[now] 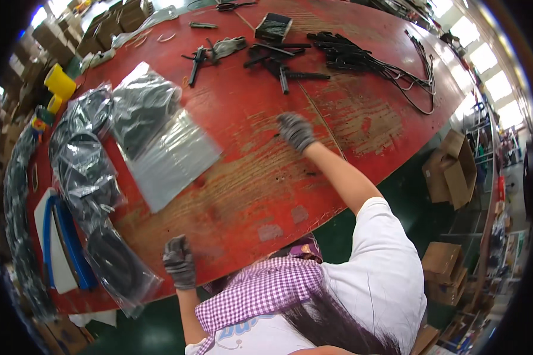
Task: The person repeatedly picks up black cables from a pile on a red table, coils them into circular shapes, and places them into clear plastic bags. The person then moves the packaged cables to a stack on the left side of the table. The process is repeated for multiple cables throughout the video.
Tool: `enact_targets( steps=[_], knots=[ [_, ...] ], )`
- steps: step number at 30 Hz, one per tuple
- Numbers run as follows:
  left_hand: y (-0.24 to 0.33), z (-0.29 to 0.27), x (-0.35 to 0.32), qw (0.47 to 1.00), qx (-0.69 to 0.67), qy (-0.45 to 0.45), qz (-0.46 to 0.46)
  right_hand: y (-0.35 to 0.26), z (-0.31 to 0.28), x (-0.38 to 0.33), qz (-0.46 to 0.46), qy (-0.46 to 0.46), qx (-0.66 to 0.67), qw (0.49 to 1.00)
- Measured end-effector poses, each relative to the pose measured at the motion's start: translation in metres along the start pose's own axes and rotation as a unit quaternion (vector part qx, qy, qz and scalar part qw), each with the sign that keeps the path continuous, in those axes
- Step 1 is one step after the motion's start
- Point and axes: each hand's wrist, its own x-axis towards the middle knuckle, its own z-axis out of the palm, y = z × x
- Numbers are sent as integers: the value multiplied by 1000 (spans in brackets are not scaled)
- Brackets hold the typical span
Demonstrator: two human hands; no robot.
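Observation:
My left hand (179, 262), in a grey knit glove, rests at the near edge of the red table (237, 207). Its fingers lie loosely forward, with nothing seen in them. My right hand (296, 131), gloved alike, reaches over the middle of the worn tabletop. Its fingers are loosely stretched, and I see nothing held. A tiny dark bit (276, 135) lies beside its thumb side. Beyond that hand is a heap of black tube-like parts (281, 59). Left of centre lie clear plastic bags (175, 157), close to a bag with dark contents (142, 109).
Bagged black coils (89, 168) line the left side, near a blue and white curved piece (65, 242) and yellow rolls (59, 83). Black cables (361, 59), an open black box (273, 27) and a spare glove (230, 46) lie far off. Cardboard boxes (453, 168) stand at right.

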Motion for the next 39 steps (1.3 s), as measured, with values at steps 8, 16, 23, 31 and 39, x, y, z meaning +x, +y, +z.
enact_targets(
  steps=[8, 16, 23, 31, 39],
  knots=[
    [53, 28, 88, 979, 55, -173, 90, 196, -23, 43, 477, -119, -60, 869],
    [-28, 7, 68, 890, 143, -422, -96, 321, 11, 89, 436, -160, -134, 875],
    [18, -25, 75, 806, 259, -483, -224, 359, -13, 97, 274, -225, -107, 929],
    [20, -19, 41, 867, 145, -441, -182, 251, -74, -5, 51, -289, -243, 924],
    [112, 86, 138, 894, -349, -279, -23, -63, -154, -76, -240, -155, 366, 886]
  ],
)
